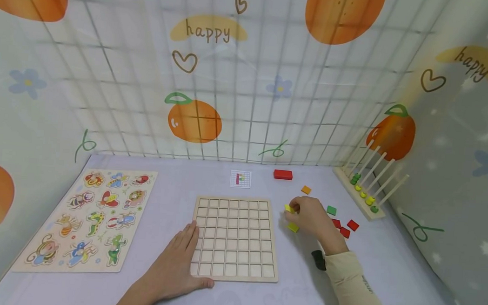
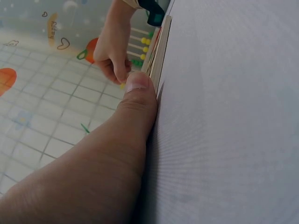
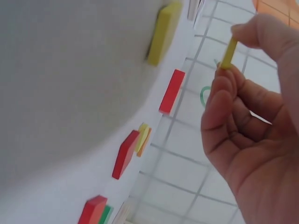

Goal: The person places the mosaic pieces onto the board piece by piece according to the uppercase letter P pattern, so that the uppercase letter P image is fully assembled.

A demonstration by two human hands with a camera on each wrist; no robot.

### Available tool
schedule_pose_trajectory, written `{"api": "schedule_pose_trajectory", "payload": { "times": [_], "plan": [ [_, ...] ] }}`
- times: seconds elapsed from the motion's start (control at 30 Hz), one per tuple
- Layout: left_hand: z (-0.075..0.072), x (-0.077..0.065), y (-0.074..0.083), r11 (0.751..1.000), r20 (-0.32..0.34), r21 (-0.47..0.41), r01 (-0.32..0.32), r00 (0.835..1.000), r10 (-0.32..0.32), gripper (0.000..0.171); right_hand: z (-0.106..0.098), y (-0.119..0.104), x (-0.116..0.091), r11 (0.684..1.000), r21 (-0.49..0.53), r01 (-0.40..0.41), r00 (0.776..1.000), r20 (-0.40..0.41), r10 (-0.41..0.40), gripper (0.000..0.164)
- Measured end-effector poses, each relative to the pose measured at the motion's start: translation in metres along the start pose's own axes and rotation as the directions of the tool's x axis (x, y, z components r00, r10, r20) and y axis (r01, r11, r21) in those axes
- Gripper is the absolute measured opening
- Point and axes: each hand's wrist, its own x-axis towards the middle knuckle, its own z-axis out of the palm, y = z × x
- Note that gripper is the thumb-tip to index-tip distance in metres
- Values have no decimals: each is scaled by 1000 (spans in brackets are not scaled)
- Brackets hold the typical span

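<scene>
My right hand (image 1: 309,217) pinches a small yellow tile (image 3: 229,52) between thumb and fingertips, right of the wooden grid board. Another yellow tile (image 1: 293,227) lies on the table just below that hand in the head view. My left hand (image 1: 176,265) rests beside the grid board (image 1: 233,278), its straight fingers along the left edge and the thumb at the near left corner. The left wrist view shows the thumb (image 2: 135,98) against the board's side. Every visible cell of the board is bare wood.
Red tiles (image 1: 353,225), a green tile (image 1: 331,210) and an orange tile (image 1: 306,189) lie around the right hand. Behind the board are a patterned card (image 1: 240,179) and a red block (image 1: 283,174). An insect puzzle board (image 1: 85,217) lies left; a bead rack (image 1: 360,197) stands right.
</scene>
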Motion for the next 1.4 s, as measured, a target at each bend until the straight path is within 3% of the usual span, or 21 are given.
{"api": "schedule_pose_trajectory", "payload": {
  "times": [0.33, 0.87, 1.4],
  "plan": [
    [-2, 1, 1, 1000, 13, -9, 1, 1000, -1, 141, 5, -13, -1, 1000, 11, -7, 1000, -6, 7, 28],
    [0, 0, 0, 1000, -26, -13, -17, 1000, 17, 141, 14, -28, 3, 999, 23, 39, 999, -9, -39, 23],
    [-3, -1, 1, 1000, -4, -10, -11, 1000, 11, 140, 26, -60, 10, 996, 40, 78, 997, 12, -78, 22]
  ]
}}
